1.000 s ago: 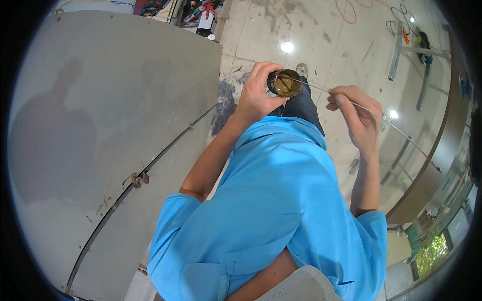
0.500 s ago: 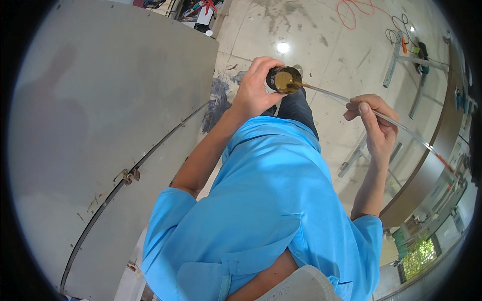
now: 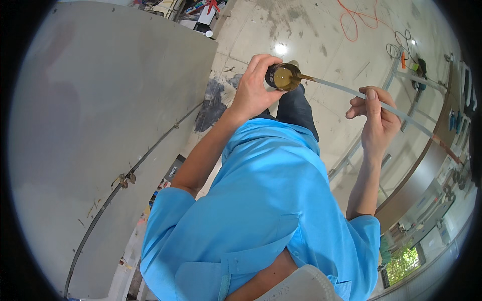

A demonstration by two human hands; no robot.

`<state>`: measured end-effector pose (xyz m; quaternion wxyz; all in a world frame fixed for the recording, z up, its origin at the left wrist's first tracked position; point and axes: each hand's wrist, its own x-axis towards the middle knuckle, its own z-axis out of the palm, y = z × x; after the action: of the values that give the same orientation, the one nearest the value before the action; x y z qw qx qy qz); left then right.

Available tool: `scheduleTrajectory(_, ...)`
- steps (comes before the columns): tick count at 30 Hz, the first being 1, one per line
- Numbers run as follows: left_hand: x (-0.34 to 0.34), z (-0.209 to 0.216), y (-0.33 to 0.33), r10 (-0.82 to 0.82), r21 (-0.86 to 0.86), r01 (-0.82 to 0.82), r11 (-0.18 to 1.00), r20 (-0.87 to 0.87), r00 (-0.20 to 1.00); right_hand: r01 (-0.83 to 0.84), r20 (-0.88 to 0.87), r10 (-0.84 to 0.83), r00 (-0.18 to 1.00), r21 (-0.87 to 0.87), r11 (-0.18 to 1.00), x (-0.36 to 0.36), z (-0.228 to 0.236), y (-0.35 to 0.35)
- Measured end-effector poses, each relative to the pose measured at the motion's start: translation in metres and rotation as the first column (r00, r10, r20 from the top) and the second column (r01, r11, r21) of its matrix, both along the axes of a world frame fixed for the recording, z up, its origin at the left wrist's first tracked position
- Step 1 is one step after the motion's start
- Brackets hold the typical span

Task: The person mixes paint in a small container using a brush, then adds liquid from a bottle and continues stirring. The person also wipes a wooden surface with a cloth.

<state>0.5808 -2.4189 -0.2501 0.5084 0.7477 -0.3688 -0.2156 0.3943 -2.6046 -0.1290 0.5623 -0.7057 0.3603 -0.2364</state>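
My left hand (image 3: 250, 94) is wrapped round a small dark can (image 3: 271, 76), held at waist height with its mouth toward me. Amber-brown liquid (image 3: 284, 80) shows inside it. Between the thumb and fingers of my right hand (image 3: 378, 119) is a long, thin pale strip (image 3: 335, 86), running from the can out to the far right. Its left end is coated brown and reaches over the rim into the can; whether the tip touches the liquid I cannot tell. The strip's other end is reddish brown.
A large grey panel (image 3: 125, 65) with a metal latch (image 3: 128, 179) at its edge fills the left. Tools and a white box (image 3: 206, 18) lie behind it. On the floor are an orange cord (image 3: 356, 25) and metal frame bars (image 3: 401, 75). A brown board edge (image 3: 404, 193) curves along the right.
The strip has turned so that its broad pale face shows, and its brown-coated end appears further out of the can. My left hand still holds the can in nearly the same place.
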Motion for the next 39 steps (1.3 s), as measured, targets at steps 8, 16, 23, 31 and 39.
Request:
scheduleTrajectory(8,0.054,-0.009,-0.076,0.067,0.017,-0.067,0.998,-0.004,0.998,-0.214,0.006,0.215,0.976,0.132,0.968,0.056,-0.025,-0.102)
scheduleTrajectory(16,0.117,-0.008,-0.191,0.121,-0.089,-0.124,0.988,-0.037,0.992,-0.416,0.153,0.392,0.907,0.178,0.892,0.128,-0.036,-0.229)
scheduleTrajectory(23,0.182,-0.05,-0.236,0.382,-0.038,-0.424,0.905,-0.368,0.848,-0.411,0.164,0.381,0.91,0.243,0.878,0.206,-0.059,-0.326)
scheduleTrajectory(31,0.275,-0.141,-0.261,0.573,0.009,-0.696,0.718,-0.574,0.584,-0.419,-0.194,0.382,0.903,-0.21,0.883,0.402,-0.251,-0.375)
scheduleTrajectory(39,0.376,-0.261,-0.301,0.681,0.214,-0.655,0.724,-0.368,0.633,-0.909,-0.723,0.553,0.413,-0.291,0.299,0.571,-0.525,-0.418)
